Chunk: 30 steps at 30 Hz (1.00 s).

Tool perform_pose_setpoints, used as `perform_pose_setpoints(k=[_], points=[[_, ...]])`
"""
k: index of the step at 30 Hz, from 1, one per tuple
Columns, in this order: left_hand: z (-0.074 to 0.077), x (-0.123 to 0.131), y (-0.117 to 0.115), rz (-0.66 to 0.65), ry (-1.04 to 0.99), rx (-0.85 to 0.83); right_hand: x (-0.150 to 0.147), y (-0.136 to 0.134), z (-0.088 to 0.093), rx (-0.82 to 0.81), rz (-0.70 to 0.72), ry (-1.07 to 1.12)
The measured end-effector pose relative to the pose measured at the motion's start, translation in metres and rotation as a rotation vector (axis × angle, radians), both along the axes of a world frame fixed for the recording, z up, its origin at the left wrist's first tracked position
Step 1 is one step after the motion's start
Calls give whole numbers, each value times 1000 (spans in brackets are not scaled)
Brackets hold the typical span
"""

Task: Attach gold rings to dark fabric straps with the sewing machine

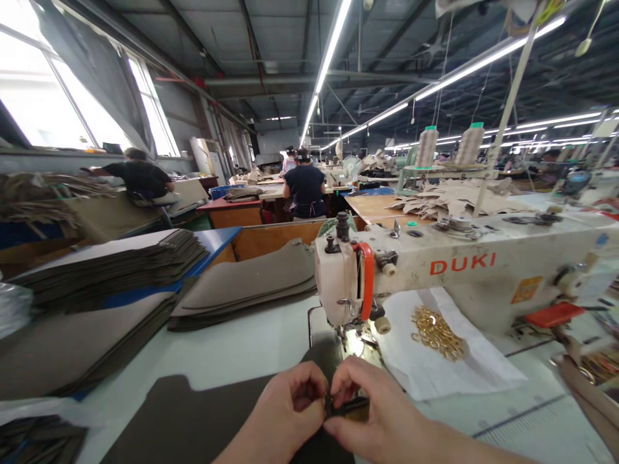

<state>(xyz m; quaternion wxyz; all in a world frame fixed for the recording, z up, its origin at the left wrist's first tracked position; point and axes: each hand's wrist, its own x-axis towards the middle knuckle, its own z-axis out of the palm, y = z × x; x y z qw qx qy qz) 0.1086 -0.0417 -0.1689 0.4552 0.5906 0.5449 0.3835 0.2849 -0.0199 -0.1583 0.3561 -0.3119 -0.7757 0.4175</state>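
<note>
My left hand and my right hand meet just in front of the needle of a white sewing machine. Both hands pinch a small dark strap piece between their fingertips; a bit of metal may sit on it, too small to tell. Under the hands lies a dark grey cut fabric panel on the white table.
A heap of gold metal rings lies on white paper right of the needle. Stacks of grey cut panels fill the left side. Thread cones stand behind the machine. Other seated workers sit further back.
</note>
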Motion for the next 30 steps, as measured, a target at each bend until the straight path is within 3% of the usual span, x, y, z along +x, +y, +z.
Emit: perform_pose_setpoints(k=[6, 14, 17, 20, 22, 25, 30], points=[[6, 5, 2, 50, -84, 1, 2, 5, -5, 108, -21, 67], [21, 7, -10, 125, 240, 226, -3, 3, -19, -52, -135, 121], [15, 5, -7, 104, 107, 151, -5, 6, -21, -126, -155, 135], [11, 5, -3, 32, -123, 23, -6, 8, -23, -113, -166, 152], [10, 5, -3, -14, -155, -33, -6, 9, -24, -96, -165, 159], [10, 5, -4, -23, -50, -48, -4, 8, -24, -76, -149, 156], [16, 3, -6, 27, 190, 63, 1, 7, -20, -25, -107, 131]])
